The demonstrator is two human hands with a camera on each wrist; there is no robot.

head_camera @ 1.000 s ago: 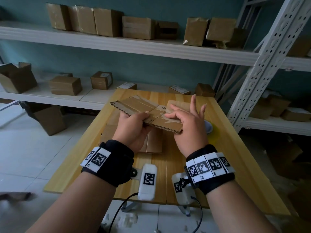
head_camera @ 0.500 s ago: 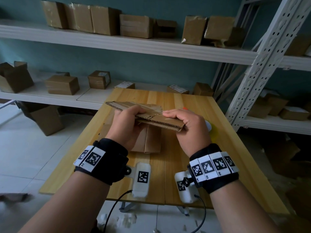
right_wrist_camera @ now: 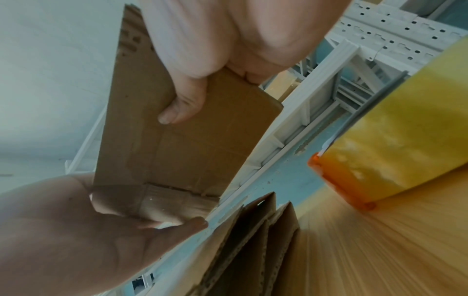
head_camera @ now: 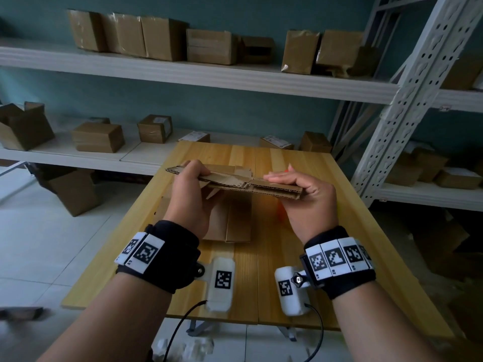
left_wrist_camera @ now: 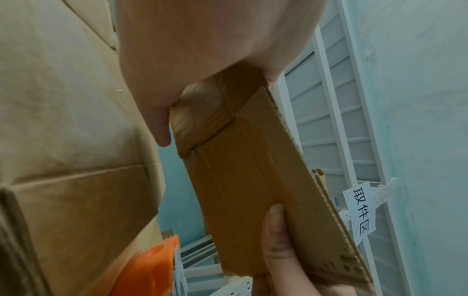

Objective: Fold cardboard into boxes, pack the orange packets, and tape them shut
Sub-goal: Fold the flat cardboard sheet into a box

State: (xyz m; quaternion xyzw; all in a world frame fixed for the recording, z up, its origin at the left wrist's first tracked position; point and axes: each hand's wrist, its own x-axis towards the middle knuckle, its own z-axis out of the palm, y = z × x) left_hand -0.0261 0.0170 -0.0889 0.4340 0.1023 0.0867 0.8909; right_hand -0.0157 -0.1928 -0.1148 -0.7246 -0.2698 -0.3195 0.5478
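The person is holding a flattened brown corrugated cardboard box blank (head_camera: 243, 181) level above the light wooden table (head_camera: 352, 231), one hand at each end. The left hand (head_camera: 190, 202) is gripping the left end, its fingers curled under the board and the thumb over the top; the right hand (head_camera: 305, 197) is pinching the right end, the thumb (right_wrist_camera: 185, 104) pressing on the underside and the fingers lying on top. The blank is still collapsed flat, so the step in hand seems to be the very first one: opening a sheet into a box. The next move is probably calling for the two hands to push the opposite creased edges toward each other so the sleeve pops into a rectangle, then to fold the bottom flaps in. More flat brown cardboard blanks (head_camera: 230, 223) are lying on the table directly beneath the hands, and a roll of yellowish packing tape on an orange core (right_wrist_camera: 385, 140) is lying on the table to the right, just beside them. Orange packets cannot be made out for certain
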